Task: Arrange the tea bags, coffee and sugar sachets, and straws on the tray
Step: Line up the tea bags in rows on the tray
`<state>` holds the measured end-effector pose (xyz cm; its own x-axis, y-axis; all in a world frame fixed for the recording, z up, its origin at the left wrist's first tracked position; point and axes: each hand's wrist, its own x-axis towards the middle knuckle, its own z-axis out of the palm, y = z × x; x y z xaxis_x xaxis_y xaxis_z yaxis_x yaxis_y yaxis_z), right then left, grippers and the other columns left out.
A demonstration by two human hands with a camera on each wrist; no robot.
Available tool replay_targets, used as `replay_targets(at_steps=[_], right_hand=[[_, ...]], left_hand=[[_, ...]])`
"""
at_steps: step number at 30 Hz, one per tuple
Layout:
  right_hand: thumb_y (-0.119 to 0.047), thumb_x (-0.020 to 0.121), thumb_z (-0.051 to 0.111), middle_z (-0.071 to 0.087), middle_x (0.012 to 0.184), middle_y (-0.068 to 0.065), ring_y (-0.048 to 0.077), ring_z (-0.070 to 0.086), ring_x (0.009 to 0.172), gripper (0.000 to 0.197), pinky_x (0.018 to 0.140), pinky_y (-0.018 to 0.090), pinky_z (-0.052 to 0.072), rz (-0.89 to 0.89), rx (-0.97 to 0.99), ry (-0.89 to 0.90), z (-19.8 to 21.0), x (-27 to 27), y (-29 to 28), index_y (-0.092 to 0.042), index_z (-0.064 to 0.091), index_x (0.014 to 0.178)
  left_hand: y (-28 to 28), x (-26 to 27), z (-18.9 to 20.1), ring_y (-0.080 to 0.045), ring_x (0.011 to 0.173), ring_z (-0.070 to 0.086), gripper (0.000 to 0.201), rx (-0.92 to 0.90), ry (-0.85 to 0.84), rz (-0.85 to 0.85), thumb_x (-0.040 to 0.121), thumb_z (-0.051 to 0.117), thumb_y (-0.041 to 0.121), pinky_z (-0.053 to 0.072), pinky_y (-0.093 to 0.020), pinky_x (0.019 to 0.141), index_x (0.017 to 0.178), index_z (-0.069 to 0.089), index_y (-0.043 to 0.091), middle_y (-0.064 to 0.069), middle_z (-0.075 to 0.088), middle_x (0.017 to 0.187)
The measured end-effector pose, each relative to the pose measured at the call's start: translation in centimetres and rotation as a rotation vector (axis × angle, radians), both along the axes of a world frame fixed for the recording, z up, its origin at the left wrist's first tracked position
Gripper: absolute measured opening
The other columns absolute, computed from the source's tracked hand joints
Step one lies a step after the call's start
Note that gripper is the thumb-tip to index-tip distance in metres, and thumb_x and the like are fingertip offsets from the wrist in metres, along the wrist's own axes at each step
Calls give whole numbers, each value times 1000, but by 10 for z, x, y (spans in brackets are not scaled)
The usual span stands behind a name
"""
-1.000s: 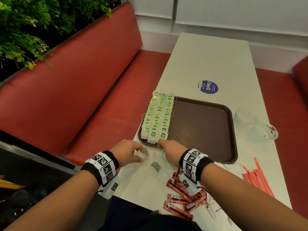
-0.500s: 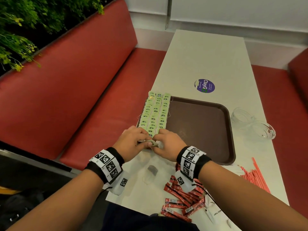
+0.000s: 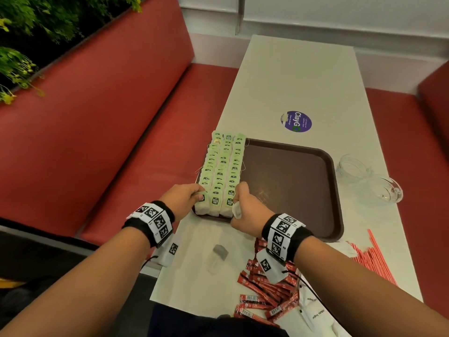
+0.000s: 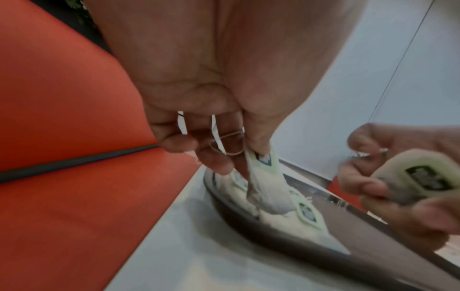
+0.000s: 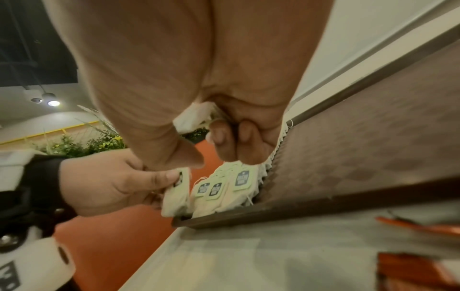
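– Many red coffee sachets [image 3: 264, 295] lie heaped on the table's [image 3: 298, 76] near edge, white sugar sachets [image 3: 315, 317] beside them. What has changed?

– Both hands have gone forward. A second ago they were on the table just short of the tray [image 3: 291, 186]. Now they are over its near rim, at the front of the tea bag rows [image 3: 224, 166].

– What are they holding?

– The left hand [image 3: 181, 199] pinches a tea bag [image 4: 263, 189] between thumb and fingertips and sets it down at the near end of the left row. The right hand [image 3: 247, 212] has its fingers curled round a second tea bag [image 4: 418, 177] beside the right row.

– So what does that mean for the job?

– My read is that the tea rows are nearly closed out. One loose tea bag [image 3: 217, 257] is left on the table, just behind the hands. The sachets and the red straws [image 3: 374, 259], off to the right, are not yet on the tray.

– How do the rows look?

– There are three of them, pale pouches overlapping like shingles with green tags up. They run along the tray's left side from the near rim to the far one. The rest of the brown tray is bare. Two clear glass cups [image 3: 374, 183] stand beyond its right edge.
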<state>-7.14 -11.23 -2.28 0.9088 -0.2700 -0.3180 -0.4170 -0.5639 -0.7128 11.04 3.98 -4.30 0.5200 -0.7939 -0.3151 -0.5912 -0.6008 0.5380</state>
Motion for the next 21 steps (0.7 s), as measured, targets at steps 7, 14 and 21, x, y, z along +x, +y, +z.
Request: replay_targets(at_steps=[7, 14, 21], right_hand=[[-6, 81, 62, 46, 98, 2, 22, 49, 85, 22, 68, 23, 40, 50, -98, -2, -7, 2, -9, -19, 44, 86], [-18, 84, 65, 54, 94, -2, 16, 53, 81, 9, 74, 31, 47, 38, -126, -61, -15, 3, -14, -18, 56, 84], [-24, 90, 70, 55, 91, -6, 13, 53, 80, 11, 75, 29, 45, -9, -182, -83, -16, 12, -20, -13, 68, 93]], left_hand=[[-13, 3, -9, -15, 93, 54, 25, 31, -152, 39, 94, 65, 33, 42, -29, 78, 119, 61, 30, 8, 49, 100], [-8, -1, -13, -12, 83, 55, 35, 142, -142, 0, 73, 82, 51, 49, -32, 75, 90, 58, 31, 14, 52, 89], [-13, 3, -7, -9, 84, 54, 33, 147, -144, -65, 75, 79, 54, 42, -28, 72, 94, 64, 32, 15, 51, 91]])
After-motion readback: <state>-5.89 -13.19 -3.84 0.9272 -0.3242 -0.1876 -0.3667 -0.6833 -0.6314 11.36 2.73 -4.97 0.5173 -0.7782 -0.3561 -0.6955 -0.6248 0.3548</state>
